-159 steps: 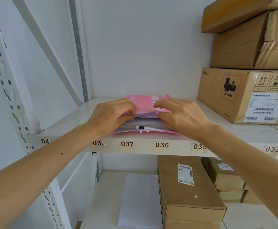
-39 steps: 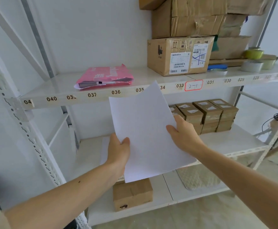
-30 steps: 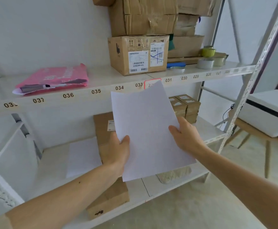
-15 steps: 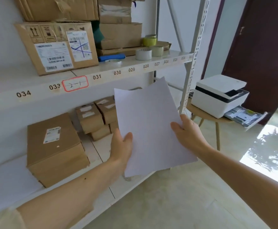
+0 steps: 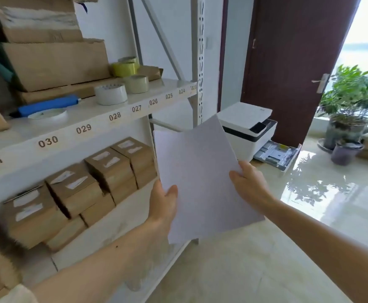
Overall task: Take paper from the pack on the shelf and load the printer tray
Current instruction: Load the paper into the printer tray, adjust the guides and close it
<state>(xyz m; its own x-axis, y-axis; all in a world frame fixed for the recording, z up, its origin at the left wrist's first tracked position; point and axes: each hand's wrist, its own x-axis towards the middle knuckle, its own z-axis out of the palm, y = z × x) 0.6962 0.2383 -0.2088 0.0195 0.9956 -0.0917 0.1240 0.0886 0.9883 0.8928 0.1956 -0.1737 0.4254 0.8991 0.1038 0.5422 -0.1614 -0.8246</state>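
Observation:
I hold a thin stack of white paper (image 5: 200, 178) upright in front of me. My left hand (image 5: 163, 202) grips its lower left edge and my right hand (image 5: 247, 184) grips its right edge. Beyond the paper stands a white printer (image 5: 247, 127) with a dark band, partly hidden behind the sheets. Its paper tray (image 5: 276, 155) is pulled out toward the right and looks grey inside. The pink paper pack is out of view.
A white metal shelf (image 5: 104, 114) with numbered labels fills the left, holding cardboard boxes (image 5: 51, 62), tape rolls (image 5: 111, 94) and small brown boxes (image 5: 104, 169) below. Its upright post (image 5: 197, 62) stands near the printer. A dark door (image 5: 292, 62) and potted plants (image 5: 349, 119) are at right; glossy floor ahead.
The view has swung right along the shelf toward the printer, which is now nearer and more central. Both hands still hold the paper the same way.

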